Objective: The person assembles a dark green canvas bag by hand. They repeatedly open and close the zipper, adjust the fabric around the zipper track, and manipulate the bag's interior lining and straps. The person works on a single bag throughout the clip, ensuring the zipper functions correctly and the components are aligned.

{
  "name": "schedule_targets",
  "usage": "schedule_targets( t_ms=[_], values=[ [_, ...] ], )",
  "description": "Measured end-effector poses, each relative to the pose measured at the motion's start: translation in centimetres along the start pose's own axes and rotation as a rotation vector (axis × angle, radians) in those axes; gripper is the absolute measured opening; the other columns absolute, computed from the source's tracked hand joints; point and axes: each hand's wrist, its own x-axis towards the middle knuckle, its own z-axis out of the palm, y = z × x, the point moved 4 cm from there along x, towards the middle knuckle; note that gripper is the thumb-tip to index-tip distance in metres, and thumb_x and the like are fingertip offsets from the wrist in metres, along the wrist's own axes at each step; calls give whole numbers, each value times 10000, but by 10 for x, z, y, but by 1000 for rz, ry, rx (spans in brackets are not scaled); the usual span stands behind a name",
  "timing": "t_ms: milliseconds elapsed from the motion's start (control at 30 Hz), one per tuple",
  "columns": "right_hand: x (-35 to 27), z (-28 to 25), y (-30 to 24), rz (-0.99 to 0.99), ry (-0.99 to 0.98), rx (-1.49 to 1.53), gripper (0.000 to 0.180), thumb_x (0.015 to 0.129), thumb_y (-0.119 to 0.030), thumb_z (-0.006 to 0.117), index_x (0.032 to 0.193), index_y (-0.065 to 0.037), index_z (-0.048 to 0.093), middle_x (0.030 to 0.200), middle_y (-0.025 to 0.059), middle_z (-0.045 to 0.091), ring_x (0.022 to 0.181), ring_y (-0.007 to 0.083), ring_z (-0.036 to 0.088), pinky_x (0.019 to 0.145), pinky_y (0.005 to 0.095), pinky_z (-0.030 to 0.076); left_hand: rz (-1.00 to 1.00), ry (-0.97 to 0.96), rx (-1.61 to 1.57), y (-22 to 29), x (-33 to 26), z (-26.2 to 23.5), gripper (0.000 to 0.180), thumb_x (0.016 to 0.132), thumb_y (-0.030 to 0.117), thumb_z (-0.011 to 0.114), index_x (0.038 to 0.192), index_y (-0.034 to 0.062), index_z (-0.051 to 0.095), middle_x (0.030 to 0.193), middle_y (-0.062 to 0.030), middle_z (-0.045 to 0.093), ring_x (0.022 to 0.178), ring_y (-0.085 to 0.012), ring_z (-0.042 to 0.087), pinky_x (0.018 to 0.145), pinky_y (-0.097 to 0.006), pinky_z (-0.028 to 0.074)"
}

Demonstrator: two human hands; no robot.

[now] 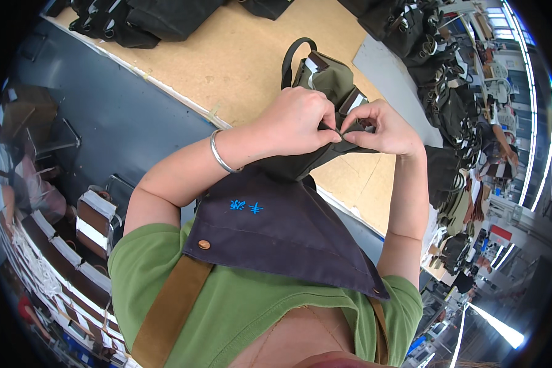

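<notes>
In front of my chest is a dark olive bag [334, 78] with a black looped handle and brown-and-white patches. My left hand [297, 119] is closed in a pinch on the bag's dark edge, thumb and forefinger together. From the other side my right hand [386, 129] pinches the same edge, and the fingertips of both hands nearly meet. Whatever small part lies between those fingertips is hidden. The bag's lower dark part hangs near the table edge, against my dark apron [276, 227].
A tan worktable [245, 67] stretches under the bag. Piles of black bags [159, 21] lie at its far left, with more bags [448, 104] along the right. At left, brown-and-white pieces rest on a chair [96, 218]. Other people are at the far left and right.
</notes>
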Motion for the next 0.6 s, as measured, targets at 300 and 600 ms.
schedule_targets(
  t_ms=[300,600],
  values=[
    [4,-1,-7,16,7,-28,138,729,-118,703,846,-48,727,573,-42,527,535,42,436,496,231,331,42,-13,-25,-3,-2,-5,237,686,198,813,821,67,668,744,-63,660,699,-231,643,626,-333,488],
    [8,-1,-2,-32,8,-42,143,736,-119,705,857,-48,726,542,-47,508,491,28,429,458,231,313,111,44,-113,-1,-3,-4,198,712,142,794,843,72,663,729,-48,604,680,-214,580,604,-342,457]
  ],
)
